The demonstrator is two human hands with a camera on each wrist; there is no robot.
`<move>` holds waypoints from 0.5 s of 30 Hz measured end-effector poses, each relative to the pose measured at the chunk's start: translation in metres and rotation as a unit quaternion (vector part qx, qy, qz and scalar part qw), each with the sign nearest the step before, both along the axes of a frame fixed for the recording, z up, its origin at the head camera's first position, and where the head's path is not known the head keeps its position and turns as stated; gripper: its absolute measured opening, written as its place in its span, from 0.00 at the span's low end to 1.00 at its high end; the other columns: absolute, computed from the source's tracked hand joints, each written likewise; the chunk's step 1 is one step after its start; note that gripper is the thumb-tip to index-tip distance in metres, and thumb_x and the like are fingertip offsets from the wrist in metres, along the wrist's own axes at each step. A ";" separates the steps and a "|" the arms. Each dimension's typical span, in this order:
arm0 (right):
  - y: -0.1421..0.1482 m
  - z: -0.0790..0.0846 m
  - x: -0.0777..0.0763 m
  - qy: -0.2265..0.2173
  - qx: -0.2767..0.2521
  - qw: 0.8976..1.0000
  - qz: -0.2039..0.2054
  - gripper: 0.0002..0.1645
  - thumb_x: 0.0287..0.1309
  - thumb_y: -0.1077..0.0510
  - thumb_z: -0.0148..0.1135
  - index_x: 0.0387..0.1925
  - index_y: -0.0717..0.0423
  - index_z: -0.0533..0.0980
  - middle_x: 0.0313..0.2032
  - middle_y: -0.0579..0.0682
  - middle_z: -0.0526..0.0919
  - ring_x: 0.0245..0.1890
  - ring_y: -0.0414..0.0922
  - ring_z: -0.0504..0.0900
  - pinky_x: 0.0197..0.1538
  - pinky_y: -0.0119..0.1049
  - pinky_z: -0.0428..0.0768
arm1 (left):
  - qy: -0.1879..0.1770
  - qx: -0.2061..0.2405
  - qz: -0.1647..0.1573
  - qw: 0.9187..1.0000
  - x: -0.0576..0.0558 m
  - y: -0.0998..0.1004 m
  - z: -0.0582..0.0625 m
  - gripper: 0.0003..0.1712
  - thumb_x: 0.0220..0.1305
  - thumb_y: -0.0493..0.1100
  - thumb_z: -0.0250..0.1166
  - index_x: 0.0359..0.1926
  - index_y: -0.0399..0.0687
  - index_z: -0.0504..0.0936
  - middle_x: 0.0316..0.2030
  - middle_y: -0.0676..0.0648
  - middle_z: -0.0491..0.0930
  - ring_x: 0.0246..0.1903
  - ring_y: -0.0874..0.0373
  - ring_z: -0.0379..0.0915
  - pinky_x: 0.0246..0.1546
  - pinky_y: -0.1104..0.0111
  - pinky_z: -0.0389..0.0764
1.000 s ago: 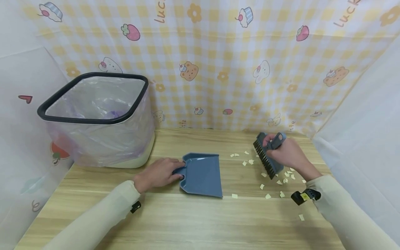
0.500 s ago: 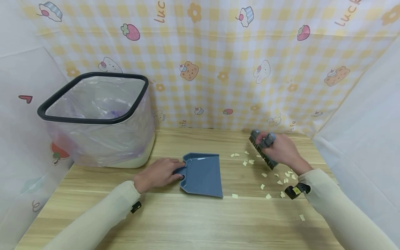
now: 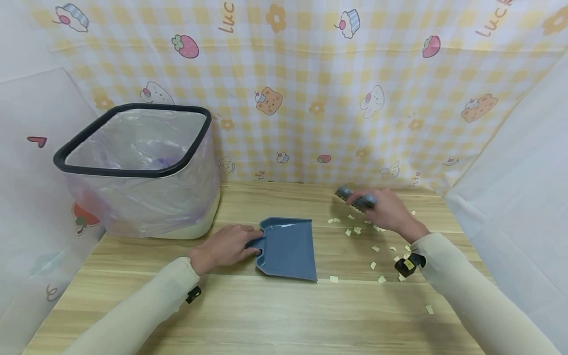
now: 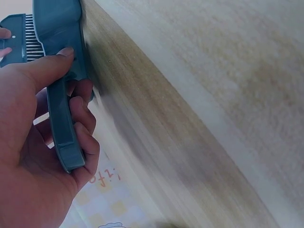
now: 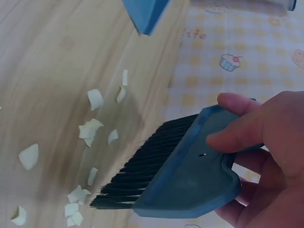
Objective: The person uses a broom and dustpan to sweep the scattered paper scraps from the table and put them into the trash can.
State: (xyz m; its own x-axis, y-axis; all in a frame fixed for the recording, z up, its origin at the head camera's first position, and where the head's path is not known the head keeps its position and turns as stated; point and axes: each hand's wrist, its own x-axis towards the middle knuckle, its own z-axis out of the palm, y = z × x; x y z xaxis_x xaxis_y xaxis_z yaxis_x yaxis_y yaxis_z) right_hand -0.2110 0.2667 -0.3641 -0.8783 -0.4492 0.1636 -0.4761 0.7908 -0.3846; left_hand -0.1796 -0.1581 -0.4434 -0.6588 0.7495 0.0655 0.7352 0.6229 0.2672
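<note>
A blue-grey dustpan (image 3: pixel 288 249) lies flat on the wooden table, its wide edge facing right. My left hand (image 3: pixel 227 246) grips its handle (image 4: pixel 64 123), the fingers curled round it in the left wrist view. Farther right, my right hand (image 3: pixel 388 209) holds a small blue hand brush (image 5: pixel 190 166) with dark bristles (image 5: pixel 152 159). In the right wrist view the brush is tilted, its bristles pointing at the scraps; whether they touch the table I cannot tell. Several pale yellow paper scraps (image 5: pixel 90 130) lie scattered between the dustpan and my right arm.
At the back left stands a bin (image 3: pixel 195 197) with a black rim and a clear liner bag. A yellow checked cloth (image 3: pixel 301 98) hangs behind the wooden table (image 3: pixel 266 315). White sheeting (image 3: pixel 523 197) closes off the right side.
My right hand has moved left and a little back with the brush, which has tilted. Scraps once under it now show. The left hand and dustpan have stayed in place.
</note>
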 end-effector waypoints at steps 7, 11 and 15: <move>-0.007 -0.008 0.003 -0.035 0.014 0.999 0.033 0.32 0.51 0.79 0.61 0.47 0.45 0.91 0.47 0.60 0.92 0.21 0.43 0.68 0.28 0.39 0.68 | -0.002 -0.005 0.007 1.000 0.000 -0.001 -0.001 0.24 0.79 0.45 0.70 0.66 0.33 0.85 0.56 0.38 0.88 0.55 0.44 0.87 0.58 0.50 0.86; -0.008 -0.010 0.004 -0.045 0.008 0.997 0.063 0.33 0.50 0.79 0.59 0.46 0.45 0.92 0.49 0.55 0.93 0.20 0.37 0.60 0.28 0.36 0.65 | -0.001 -0.001 0.004 1.000 0.001 -0.001 -0.001 0.23 0.79 0.45 0.70 0.65 0.33 0.85 0.55 0.39 0.88 0.54 0.45 0.87 0.57 0.50 0.87; -0.007 -0.008 0.004 -0.049 -0.010 0.993 0.111 0.35 0.48 0.81 0.54 0.42 0.46 0.92 0.45 0.49 0.94 0.18 0.32 0.52 0.24 0.31 0.59 | -0.006 0.003 0.006 1.000 0.001 0.000 0.000 0.23 0.79 0.45 0.70 0.65 0.33 0.85 0.55 0.38 0.88 0.54 0.45 0.87 0.57 0.50 0.87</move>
State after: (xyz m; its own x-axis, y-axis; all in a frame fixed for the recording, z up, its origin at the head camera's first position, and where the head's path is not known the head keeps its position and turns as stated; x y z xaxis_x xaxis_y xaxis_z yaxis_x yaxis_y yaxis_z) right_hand -0.2065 0.2594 -0.3720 -0.7700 -0.6312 0.0935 -0.5979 0.6624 -0.4514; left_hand -0.1783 -0.1586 -0.4432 -0.6679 0.7416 0.0628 0.7250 0.6294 0.2797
